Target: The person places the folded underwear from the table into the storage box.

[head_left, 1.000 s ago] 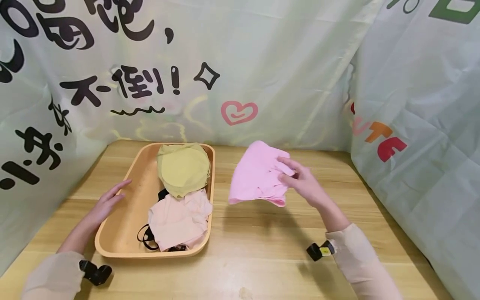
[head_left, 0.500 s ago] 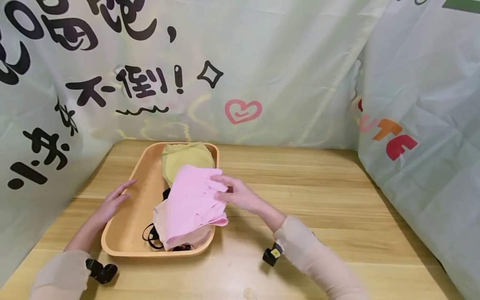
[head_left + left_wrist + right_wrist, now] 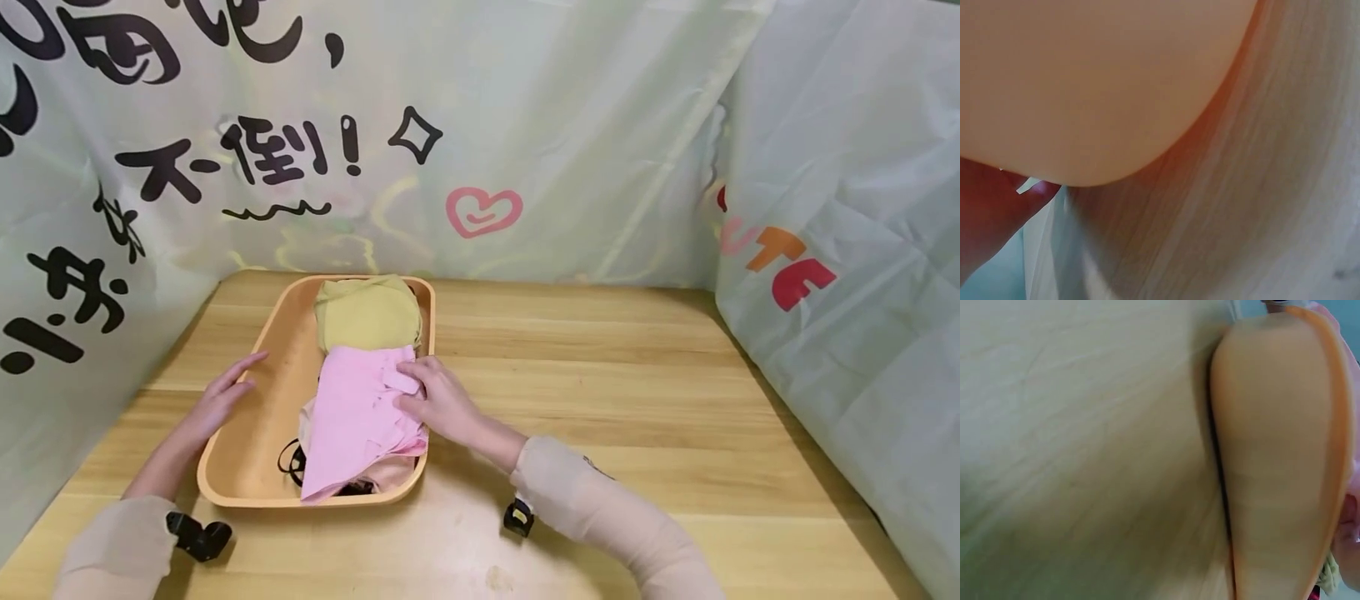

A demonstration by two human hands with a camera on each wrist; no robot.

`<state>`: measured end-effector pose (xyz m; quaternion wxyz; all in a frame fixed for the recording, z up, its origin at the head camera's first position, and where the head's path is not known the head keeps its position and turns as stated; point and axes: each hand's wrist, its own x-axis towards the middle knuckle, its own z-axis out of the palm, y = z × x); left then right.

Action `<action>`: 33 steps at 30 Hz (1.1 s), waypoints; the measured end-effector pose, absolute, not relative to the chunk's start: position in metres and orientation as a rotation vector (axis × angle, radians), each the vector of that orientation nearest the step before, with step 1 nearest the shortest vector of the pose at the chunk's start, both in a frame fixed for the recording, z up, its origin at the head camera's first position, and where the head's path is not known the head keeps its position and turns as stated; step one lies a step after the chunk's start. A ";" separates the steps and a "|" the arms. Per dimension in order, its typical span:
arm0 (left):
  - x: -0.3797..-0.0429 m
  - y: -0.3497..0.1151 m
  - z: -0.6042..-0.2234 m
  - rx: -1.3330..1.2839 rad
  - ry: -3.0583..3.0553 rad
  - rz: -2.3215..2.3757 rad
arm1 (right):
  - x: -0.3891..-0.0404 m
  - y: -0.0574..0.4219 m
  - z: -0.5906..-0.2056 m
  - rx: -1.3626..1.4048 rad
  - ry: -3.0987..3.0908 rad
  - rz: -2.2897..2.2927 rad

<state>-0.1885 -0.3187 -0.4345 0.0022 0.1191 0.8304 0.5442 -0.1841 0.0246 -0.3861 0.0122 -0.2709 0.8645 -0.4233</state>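
Note:
A folded pink cloth garment lies over the right half of an orange tray. My right hand pinches its right edge between thumb and fingers, just at the tray's right rim. Under it peeks a pale pink cloth, mostly hidden, with thin black straps beside it. Behind sits a folded yellow cloth. My left hand rests at the tray's left rim with fingers extended; the left wrist view shows that hand against the tray's outer wall.
The tray stands on a wooden table, toward its left side. A pale printed curtain hangs along the back and both sides. Black wrist cameras sit at the left sleeve and right sleeve.
My right hand has carried the pink garment leftward from over the table and lowered it into the tray, covering most of the pale pink cloth. The left hand has stayed at the rim.

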 end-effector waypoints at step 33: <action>-0.188 -0.312 -0.440 0.351 2.695 1.702 | -0.172 0.057 -0.380 -0.824 2.508 -1.381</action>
